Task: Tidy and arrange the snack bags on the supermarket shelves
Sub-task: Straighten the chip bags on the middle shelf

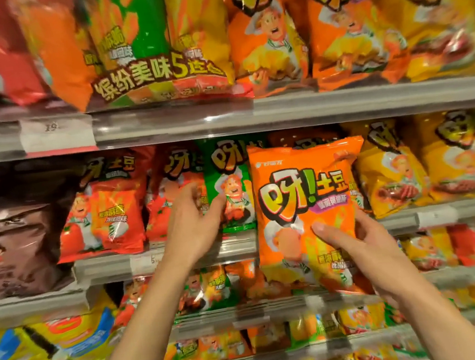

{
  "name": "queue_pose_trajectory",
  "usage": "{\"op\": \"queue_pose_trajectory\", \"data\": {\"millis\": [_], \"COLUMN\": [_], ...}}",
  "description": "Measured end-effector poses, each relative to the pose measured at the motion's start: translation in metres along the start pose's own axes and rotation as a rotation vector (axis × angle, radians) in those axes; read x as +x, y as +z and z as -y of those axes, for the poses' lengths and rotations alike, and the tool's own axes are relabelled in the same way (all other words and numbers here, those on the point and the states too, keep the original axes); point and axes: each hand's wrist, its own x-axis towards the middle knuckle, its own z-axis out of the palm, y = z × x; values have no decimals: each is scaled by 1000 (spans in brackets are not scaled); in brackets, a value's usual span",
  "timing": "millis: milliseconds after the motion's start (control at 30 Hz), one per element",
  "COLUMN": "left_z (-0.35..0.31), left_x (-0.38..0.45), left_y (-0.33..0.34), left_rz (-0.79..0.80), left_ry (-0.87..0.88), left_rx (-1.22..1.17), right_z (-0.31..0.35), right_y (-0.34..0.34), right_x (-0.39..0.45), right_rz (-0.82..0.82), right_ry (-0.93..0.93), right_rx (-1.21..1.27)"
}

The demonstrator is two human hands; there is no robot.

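Note:
My right hand (366,249) grips an orange snack bag (305,196) by its lower right side, thumb across the front, holding it upright in front of the middle shelf. My left hand (194,222) reaches to the middle shelf, its thumb touching a green snack bag (231,186) and its fingers loosely curled at the red bag (173,192) beside it. Whether it grips either bag is unclear.
The middle shelf rail (151,260) holds red bags (108,217) at left, yellow bags (423,172) at right and a brown bag (12,247) far left. The top shelf (252,113) carries a multipack (158,56) and orange bags. Lower shelves hold several more bags.

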Motion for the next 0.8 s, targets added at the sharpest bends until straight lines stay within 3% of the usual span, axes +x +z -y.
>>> {"op": "queue_pose_trajectory", "data": {"millis": [267, 600, 800], "left_z": [-22, -26, -8], "left_x": [28, 21, 7], "left_y": [24, 10, -41], "left_rz": [95, -5, -21], "left_ry": [-45, 45, 93], "left_rx": [247, 34, 2], "right_z": [7, 6, 13], "right_y": [-17, -23, -10], "right_x": [3, -4, 1], "right_rz": [-92, -148, -145], "right_ry": [68, 104, 25], "right_rx": [67, 72, -94]}}
